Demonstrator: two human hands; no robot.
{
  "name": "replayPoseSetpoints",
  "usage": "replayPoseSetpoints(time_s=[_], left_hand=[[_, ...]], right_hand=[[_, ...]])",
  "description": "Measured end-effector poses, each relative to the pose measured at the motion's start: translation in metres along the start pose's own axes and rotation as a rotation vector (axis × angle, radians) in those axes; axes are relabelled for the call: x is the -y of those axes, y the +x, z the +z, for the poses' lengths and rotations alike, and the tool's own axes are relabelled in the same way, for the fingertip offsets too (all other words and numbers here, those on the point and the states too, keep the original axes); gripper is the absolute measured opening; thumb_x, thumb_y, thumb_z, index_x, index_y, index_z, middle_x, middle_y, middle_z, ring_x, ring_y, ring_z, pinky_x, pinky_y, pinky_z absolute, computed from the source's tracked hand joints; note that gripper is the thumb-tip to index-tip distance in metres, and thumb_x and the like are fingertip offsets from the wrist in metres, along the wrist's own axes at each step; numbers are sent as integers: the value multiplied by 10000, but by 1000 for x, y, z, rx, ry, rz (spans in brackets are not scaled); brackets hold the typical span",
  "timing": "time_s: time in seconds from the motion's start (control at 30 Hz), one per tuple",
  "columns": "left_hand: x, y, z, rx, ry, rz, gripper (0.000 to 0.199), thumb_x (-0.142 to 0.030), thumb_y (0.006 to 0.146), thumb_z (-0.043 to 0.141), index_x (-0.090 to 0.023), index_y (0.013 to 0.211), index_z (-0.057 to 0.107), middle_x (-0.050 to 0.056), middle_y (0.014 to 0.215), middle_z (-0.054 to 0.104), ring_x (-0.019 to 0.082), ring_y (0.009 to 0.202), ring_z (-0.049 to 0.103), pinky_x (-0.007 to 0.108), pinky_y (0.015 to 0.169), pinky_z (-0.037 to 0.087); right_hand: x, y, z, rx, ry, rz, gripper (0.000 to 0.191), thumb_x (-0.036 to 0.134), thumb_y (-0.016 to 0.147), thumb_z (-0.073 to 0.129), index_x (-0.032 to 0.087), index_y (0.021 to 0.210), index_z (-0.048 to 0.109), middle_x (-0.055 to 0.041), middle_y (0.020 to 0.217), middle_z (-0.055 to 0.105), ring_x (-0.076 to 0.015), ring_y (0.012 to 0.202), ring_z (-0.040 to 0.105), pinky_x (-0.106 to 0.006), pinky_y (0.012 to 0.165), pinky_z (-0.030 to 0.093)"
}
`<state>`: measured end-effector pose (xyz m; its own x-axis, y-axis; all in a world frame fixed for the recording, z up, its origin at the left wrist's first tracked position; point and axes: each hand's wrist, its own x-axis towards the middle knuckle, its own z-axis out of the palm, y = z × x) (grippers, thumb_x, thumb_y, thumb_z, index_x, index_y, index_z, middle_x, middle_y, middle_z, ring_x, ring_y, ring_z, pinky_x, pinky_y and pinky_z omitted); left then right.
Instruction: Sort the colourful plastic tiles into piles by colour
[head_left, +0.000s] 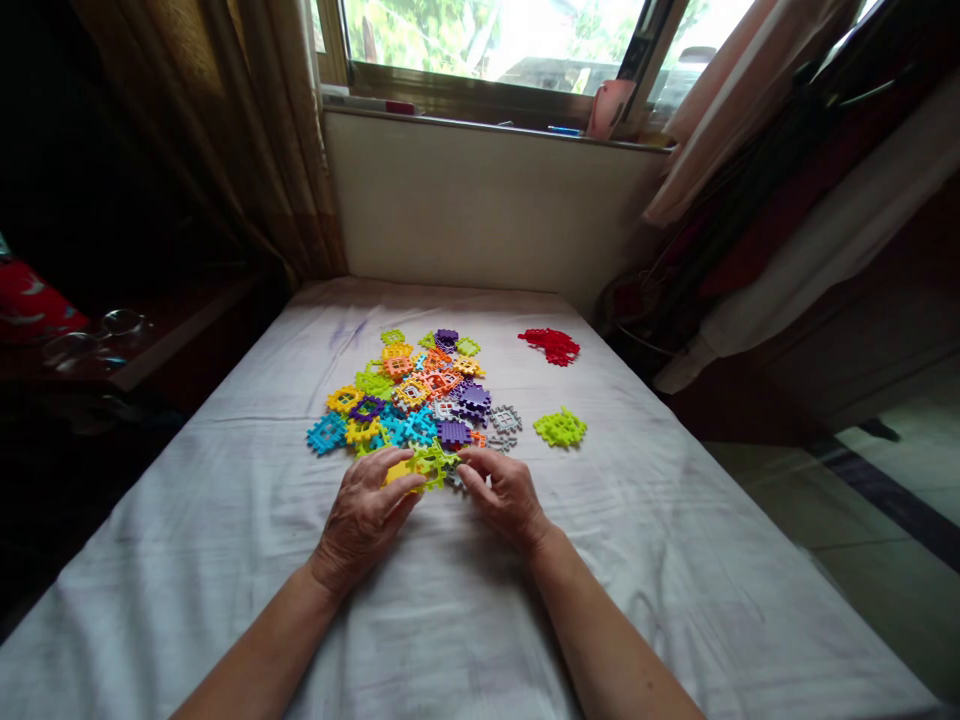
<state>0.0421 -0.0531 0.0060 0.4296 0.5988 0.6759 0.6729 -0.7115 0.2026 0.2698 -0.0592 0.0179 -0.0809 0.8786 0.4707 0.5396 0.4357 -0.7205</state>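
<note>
My left hand (pixel 365 508) curls its thumb and fingers around a yellow plastic interlocking tile (pixel 399 474), partly hidden by the fingers. Against that tile is a lime-green interlocking tile (pixel 430 462) with notched edges. Thumb and forefinger of my right hand (pixel 504 492) close on the green tile's right end. Just beyond both hands lies a mixed heap of such tiles, among them a purple tile (pixel 454 433), a blue tile (pixel 326 433) and an orange tile (pixel 441 382).
Right of the heap are a separate lime-green pile (pixel 561 428) and, farther back, a red pile (pixel 550 345). Grey tiles (pixel 505 419) lie at the heap's right edge. Everything rests on a pale sheet (pixel 450 640). A wall with a window stands behind; clothes hang at right.
</note>
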Motion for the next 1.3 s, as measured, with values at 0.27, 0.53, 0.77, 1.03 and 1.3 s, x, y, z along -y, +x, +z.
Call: replayPoseSetpoints(time_s=[0.27, 0.53, 0.77, 1.03, 1.3], left_hand=[[-4, 4, -1, -26, 29, 53, 169, -248, 921, 590, -299, 1044, 694, 49, 1188, 670, 206, 1141, 600, 395, 1006, 478], [-3, -1, 2, -8, 13, 35, 287, -248, 913, 597, -307, 1191, 633, 66, 1308, 620, 227, 1232, 566, 422, 1041, 469], [2, -1, 2, -26, -4, -29, 360, -240, 920, 561, -268, 1279, 566, 87, 1335, 609, 244, 1264, 554, 436, 1064, 453], [41, -13, -9, -124, 125, -150, 303, -286, 943, 536, -237, 1236, 594, 97, 1266, 643, 248, 1194, 600, 432, 1042, 463], [57, -19, -6, -139, 83, -278, 256, -355, 947, 515, -244, 1127, 660, 72, 1215, 681, 233, 1129, 637, 423, 1002, 499]], right_hand=[[4, -4, 18, 35, 202, 101, 243, 331, 855, 613, 195, 1038, 697, 4, 687, 708, -107, 506, 571, -215, 519, 474], [-4, 1, 10, -21, 208, 136, 315, 306, 840, 582, 212, 1128, 673, 24, 706, 703, -107, 549, 600, -211, 566, 496], [-72, 13, -61, -540, -219, 585, 498, 455, 774, 561, 145, 1147, 674, -52, 748, 741, -214, 687, 678, -317, 683, 508], [-94, 9, -74, -556, -386, 748, 619, 495, 779, 567, 104, 1254, 630, -74, 738, 749, -253, 740, 687, -318, 656, 458], [-57, 6, -37, -337, -304, 188, 321, 445, 903, 528, 198, 902, 734, -55, 784, 734, -179, 674, 655, -280, 674, 498]])
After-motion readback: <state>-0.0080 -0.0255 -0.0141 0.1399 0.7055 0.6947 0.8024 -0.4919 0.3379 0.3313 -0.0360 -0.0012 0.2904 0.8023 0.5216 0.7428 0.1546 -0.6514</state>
